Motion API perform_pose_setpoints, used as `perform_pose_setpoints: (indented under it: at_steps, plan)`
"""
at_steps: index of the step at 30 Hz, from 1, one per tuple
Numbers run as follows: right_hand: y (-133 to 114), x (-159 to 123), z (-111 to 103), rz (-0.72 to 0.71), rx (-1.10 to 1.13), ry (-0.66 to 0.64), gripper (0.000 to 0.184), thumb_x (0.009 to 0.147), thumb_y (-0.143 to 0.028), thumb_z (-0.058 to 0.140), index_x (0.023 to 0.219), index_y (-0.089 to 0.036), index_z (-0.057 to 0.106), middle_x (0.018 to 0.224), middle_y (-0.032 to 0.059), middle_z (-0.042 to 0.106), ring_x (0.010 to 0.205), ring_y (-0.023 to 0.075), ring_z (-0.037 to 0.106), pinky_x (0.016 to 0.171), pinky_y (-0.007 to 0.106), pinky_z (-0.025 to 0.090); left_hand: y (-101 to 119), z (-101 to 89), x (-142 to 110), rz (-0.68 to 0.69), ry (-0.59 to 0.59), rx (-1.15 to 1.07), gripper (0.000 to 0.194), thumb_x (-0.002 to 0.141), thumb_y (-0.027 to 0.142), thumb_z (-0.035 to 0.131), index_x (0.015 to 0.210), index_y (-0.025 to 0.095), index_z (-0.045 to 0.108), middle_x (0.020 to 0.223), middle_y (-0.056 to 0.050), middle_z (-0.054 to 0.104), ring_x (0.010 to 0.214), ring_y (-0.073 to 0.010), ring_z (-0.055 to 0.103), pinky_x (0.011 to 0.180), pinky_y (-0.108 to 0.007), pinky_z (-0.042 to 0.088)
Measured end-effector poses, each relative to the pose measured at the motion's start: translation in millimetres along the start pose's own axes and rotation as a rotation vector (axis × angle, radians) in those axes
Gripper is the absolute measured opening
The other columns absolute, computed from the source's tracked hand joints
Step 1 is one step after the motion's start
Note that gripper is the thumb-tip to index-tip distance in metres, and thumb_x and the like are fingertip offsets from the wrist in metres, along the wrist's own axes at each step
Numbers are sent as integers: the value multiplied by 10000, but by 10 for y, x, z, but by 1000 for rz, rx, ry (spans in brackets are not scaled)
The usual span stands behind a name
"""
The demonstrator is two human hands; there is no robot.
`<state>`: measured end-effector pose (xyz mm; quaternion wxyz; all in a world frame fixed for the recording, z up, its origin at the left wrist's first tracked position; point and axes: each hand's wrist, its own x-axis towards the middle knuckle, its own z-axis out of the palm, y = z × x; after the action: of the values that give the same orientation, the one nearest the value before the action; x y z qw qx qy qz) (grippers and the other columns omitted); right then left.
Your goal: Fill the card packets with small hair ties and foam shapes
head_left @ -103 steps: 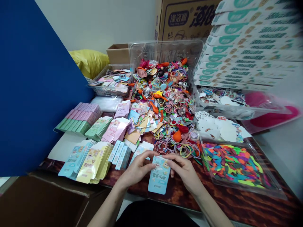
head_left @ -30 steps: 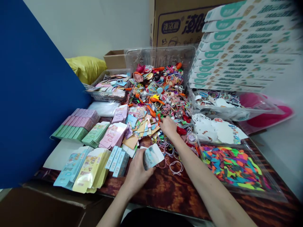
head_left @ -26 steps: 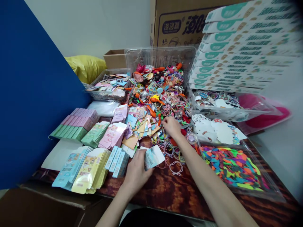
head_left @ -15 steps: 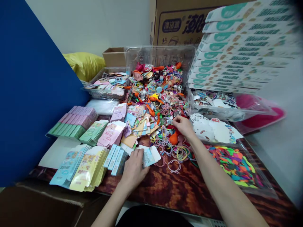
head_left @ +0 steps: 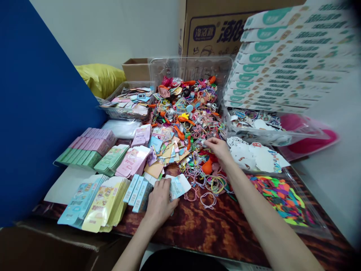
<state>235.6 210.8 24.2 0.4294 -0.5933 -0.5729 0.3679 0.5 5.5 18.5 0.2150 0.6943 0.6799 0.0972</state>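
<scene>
A pale blue carton (head_left: 179, 186), printed with blue lettering, lies slanted, partly hidden under the left fingers (head_left: 166, 185) and jutting out to their right. A tangled heap of bright trinkets (head_left: 194, 126), mixed with elastic loops, spreads under and beyond the right fingers (head_left: 210, 142).

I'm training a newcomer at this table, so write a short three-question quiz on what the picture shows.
1. True or false: the right hand is inside the tray of neon pieces.
2. Which of these is at the left hand?
A) yellow bag
B) light blue carton
C) brown cardboard box
3. Fill in: as viewed, the stack just right of the front light blue stack is coloured ____.

Key:
1. False; it is at the trinket pile.
2. B
3. yellow
</scene>
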Motion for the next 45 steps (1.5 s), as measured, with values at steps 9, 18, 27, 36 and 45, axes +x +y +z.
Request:
perform_pose_setpoints:
  at_steps: [9, 18, 27, 36, 45]
  plan:
    - [-271, -209, -305, 194, 884, -186, 220, 791, -453, 665, 831, -236, 653, 954, 53, 757, 1030, 256, 676, 832, 438, 562, -22, 45, 12, 19, 40, -6, 510, 799, 265, 640, 1269, 181, 462, 1245, -113, 571, 1173, -298, 503, 976, -416, 454]
    - [-308, -333, -272, 131, 638, -116, 289, 632, -360, 854, 606, -207, 609, 748, -2, 740, 708, 176, 676, 577, 265, 519, -46, 79, 5, 17, 46, -1, 497, 812, 276, 616, 1275, 199, 454, 1265, -102, 561, 1189, -296, 488, 984, -407, 447]
    - [-280, -384, -442, 178, 753, -193, 364, 703, -472, 772, 651, -232, 503, 576, -40, 568, 528, 126, 568, 474, 238, 483, -54, 78, 6, 16, 34, -31, 508, 824, 283, 602, 1293, 186, 435, 1274, -104, 556, 1196, -293, 478, 996, -411, 432]
    - [-109, -302, -494, 156, 355, -66, 306, 668, -458, 730, 743, -241, 527, 486, -99, 410, 369, 74, 229, 383, 219, 173, -65, 87, 9, 24, 42, -40, 507, 819, 276, 609, 1289, 184, 443, 1279, -112, 554, 1200, -304, 473, 1004, -438, 433]
    - [-131, -98, -241, 18, -187, -77, 156, 698, -352, 633, 638, -210, 657, 563, -18, 604, 573, 161, 505, 585, 279, 343, -50, 71, 3, 25, 33, -36, 525, 805, 265, 622, 1292, 170, 450, 1273, -113, 557, 1198, -304, 482, 989, -418, 442]
